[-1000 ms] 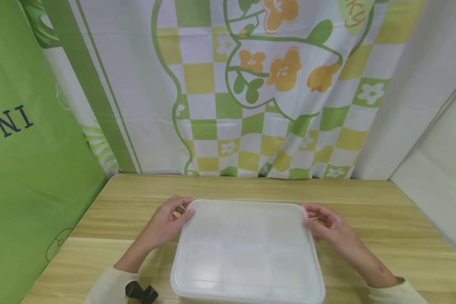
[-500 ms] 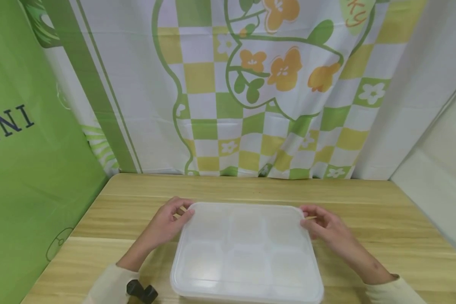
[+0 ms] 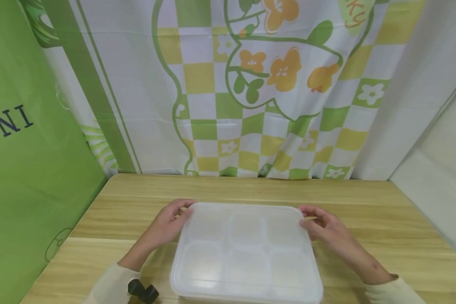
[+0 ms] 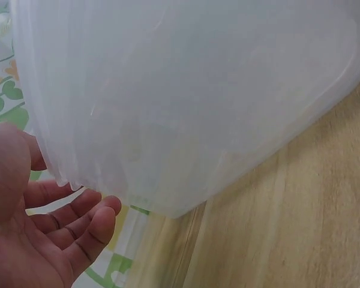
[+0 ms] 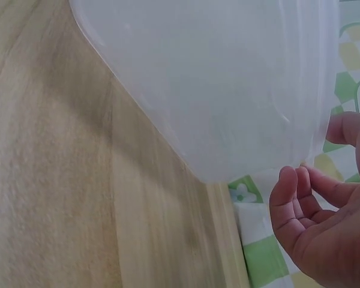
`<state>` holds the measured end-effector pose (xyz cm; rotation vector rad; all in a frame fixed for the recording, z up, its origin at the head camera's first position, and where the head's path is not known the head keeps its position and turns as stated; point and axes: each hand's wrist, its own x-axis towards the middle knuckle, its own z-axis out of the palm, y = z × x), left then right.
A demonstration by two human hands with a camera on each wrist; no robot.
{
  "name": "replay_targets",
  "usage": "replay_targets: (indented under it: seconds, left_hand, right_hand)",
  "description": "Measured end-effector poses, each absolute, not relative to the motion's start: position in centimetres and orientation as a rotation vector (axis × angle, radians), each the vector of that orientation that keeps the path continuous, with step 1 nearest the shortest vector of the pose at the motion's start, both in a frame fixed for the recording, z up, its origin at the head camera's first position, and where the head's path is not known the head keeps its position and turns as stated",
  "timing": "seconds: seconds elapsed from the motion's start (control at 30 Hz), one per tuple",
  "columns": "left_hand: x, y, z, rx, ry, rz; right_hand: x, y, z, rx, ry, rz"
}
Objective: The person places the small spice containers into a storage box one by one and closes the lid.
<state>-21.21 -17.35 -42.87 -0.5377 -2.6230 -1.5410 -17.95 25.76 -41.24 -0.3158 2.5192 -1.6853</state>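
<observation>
A translucent white plastic food box (image 3: 247,253) with a rounded rectangular lid (image 3: 247,223) is in front of me, above the wooden table (image 3: 99,219). Six-part divisions, several compartments in two rows, show faintly through the lid. At its far left corner my left hand (image 3: 172,223) pinches the lid's rim, thumb on top and fingers beneath. My right hand (image 3: 328,228) does likewise at the far right corner. In the left wrist view, curled fingers (image 4: 87,231) lie under the layered rim. The right wrist view has fingertips (image 5: 286,186) touching the rim's lower edge.
A small black object (image 3: 143,291) is by the left sleeve (image 3: 112,285). Behind the table hangs a checked, flowered curtain (image 3: 251,126). A green cloth (image 3: 26,177) borders the left side and a pale cloth (image 3: 437,169) the right.
The lid's far edge has come down slightly, and the compartments show more clearly through it. The right hand has shifted a little to the left; both hands keep their hold.
</observation>
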Motion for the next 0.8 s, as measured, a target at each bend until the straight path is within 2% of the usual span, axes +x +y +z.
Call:
replay_targets:
  seconds: [0.53, 0.8]
  left_hand:
    - [-21.32, -17.62, -43.2, -0.592, -2.606, -1.783]
    - [-21.1, -17.43, -43.11, -0.578, -2.614, -1.788]
  right_hand:
    - [-17.91, 25.66, -41.24, -0.37, 2.498, -1.671]
    - [-18.0, 25.59, -40.89, -0.274, 2.527, -1.569]
